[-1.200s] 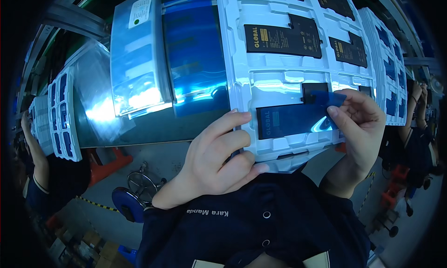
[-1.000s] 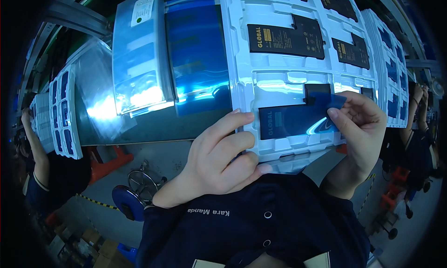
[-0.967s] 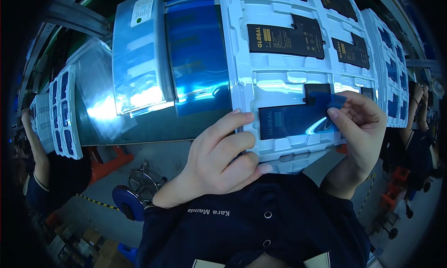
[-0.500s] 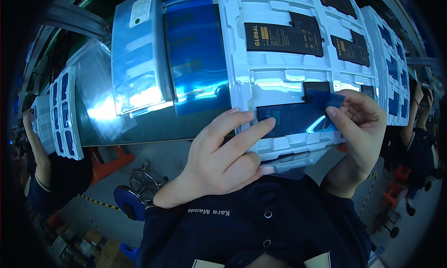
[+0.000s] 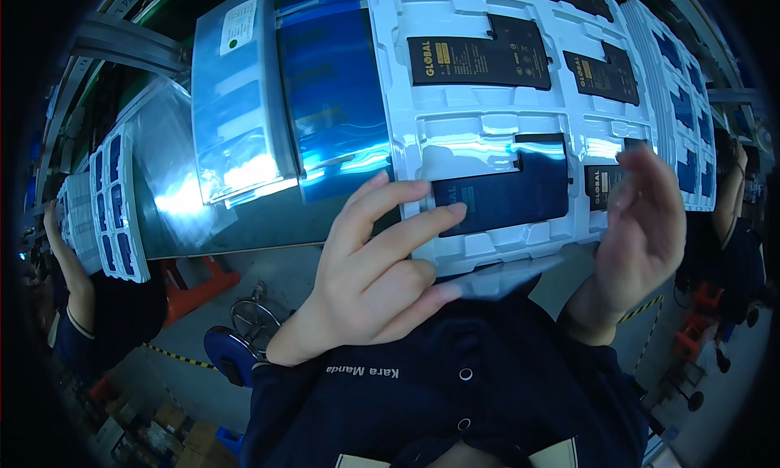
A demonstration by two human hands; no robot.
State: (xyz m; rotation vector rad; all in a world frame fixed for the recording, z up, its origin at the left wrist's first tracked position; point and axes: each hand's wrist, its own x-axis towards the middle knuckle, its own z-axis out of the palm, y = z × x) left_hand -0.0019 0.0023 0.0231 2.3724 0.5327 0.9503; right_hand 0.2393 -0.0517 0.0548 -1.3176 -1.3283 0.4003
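Note:
A white moulded plastic tray (image 5: 396, 131) holds several flat black battery packs in recesses. The nearest L-shaped battery (image 5: 512, 196) lies flat in its recess with blue film over it. My left hand (image 5: 374, 269) rests at the tray's near left corner, a fingertip on this battery's left end. Its thumb and curled forefinger pinch a clear plastic sheet (image 5: 500, 279), which hangs below the tray's near edge. My right hand (image 5: 646, 224) is raised beside the tray's near right side, fingers curved and apart, slightly blurred, with nothing visible in it. It partly hides a smaller battery (image 5: 603, 185).
Left of the tray lie a stack of blue film sheets (image 5: 333, 102) and a clear-wrapped pack (image 5: 231, 102). More stacked trays stand at the right (image 5: 674, 110) and far left (image 5: 118, 208). Other people work at both sides. A round blue stool (image 5: 230, 356) is below.
My right hand has let go of the blue film's corner and moved right, away from the battery. The lifted corner now lies flat. My left hand keeps its hold on the clear sheet.

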